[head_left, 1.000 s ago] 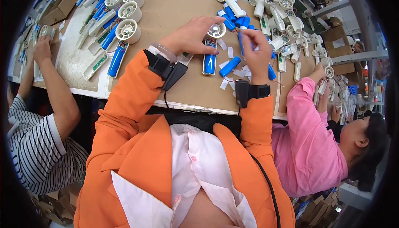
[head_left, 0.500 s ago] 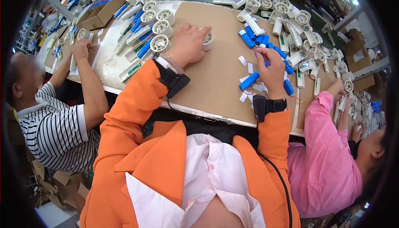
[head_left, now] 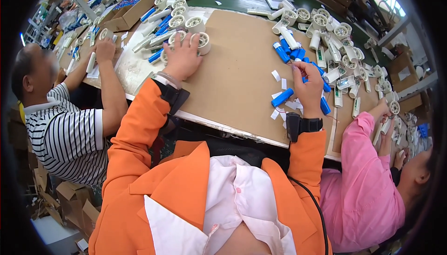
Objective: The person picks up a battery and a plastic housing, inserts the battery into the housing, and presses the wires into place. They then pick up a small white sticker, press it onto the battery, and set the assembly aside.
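My left hand (head_left: 183, 60) is spread flat over the left group of white round plastic housings, its fingers apart. Its fingertips touch the side of one spoked housing (head_left: 204, 43), which stands at the right edge of that group. My right hand (head_left: 309, 83) is closed in a pinch beside the heap of blue cylindrical battery cells (head_left: 281, 53). Whatever lies between its thumb and finger is too small to make out; a thin wire shows close by. One loose blue cell (head_left: 282, 97) and small white paper slips (head_left: 276, 76) lie left of this hand.
A brown board (head_left: 237, 64) covers the table before me. White handle-shaped housings (head_left: 344, 59) are heaped at the right. A cardboard box (head_left: 128, 13) stands at the far left. One person in stripes (head_left: 65, 134) works at my left, another in pink (head_left: 365, 176) at my right.
My left hand has moved left with the spoked housing, from mid-board to the left group, and its fingers have spread. The right hand stays pinched near the blue cells. The view has shifted slightly.
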`<state>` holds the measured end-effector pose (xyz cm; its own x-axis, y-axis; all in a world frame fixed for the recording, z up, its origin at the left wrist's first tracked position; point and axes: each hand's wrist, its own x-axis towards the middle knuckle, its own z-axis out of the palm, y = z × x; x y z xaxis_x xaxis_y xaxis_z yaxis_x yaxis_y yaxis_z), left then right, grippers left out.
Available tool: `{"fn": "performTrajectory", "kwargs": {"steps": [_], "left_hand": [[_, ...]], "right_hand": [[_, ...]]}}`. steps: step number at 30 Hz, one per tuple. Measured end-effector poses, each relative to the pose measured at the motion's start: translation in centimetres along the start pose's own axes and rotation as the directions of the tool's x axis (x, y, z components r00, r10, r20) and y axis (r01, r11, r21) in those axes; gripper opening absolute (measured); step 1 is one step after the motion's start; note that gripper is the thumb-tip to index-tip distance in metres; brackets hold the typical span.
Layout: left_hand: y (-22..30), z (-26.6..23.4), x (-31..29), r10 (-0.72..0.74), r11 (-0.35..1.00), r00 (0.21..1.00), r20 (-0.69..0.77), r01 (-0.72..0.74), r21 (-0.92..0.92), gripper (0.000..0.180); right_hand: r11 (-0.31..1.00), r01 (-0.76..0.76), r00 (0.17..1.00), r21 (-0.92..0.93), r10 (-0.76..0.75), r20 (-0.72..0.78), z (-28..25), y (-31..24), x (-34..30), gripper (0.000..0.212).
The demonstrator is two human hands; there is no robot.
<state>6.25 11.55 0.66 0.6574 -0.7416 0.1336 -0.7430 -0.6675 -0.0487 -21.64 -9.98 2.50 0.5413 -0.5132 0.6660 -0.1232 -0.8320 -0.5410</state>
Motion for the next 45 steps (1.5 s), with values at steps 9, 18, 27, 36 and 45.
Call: {"fn": "performTrajectory", "kwargs": {"steps": [9, 18, 27, 36, 45], "left_hand": [[-7.8, 1.3, 2.7, 0.023, 0.999, 0.998, 0.054, -0.021, -0.03, 0.075], [-8.9, 1.9, 5.3, 0.012, 0.998, 0.999, 0.049, -0.009, -0.057, 0.077], [-5.2, -0.2, 5.0, -0.041, 0.997, 0.993, -0.114, 0.048, 0.056, 0.077], [6.2, -2.5, 5.2, 0.33, 0.598, 0.738, -0.588, -0.646, -0.474, 0.071], [8.6, 0.4, 4.7, 0.193, 0.319, 0.908, -0.372, -0.417, -0.851, 0.059]], "right_hand": [[0.999, -0.031, 0.999, 0.036, 0.031, -0.01, 0.2, -0.4, 0.1, 0.006], [0.995, -0.088, 0.987, -0.038, 0.082, -0.139, -0.2, 2.6, 0.0, 0.012], [0.952, -0.304, 0.918, 0.043, 0.304, -0.253, -1.5, 3.5, 0.2, 0.015], [0.926, -0.195, 0.956, -0.325, 0.253, 0.148, -2.6, 2.5, 1.3, 0.019], [0.978, 0.142, 0.699, -0.15, 0.009, 0.715, -3.0, -2.1, -0.7, 0.022]]}}
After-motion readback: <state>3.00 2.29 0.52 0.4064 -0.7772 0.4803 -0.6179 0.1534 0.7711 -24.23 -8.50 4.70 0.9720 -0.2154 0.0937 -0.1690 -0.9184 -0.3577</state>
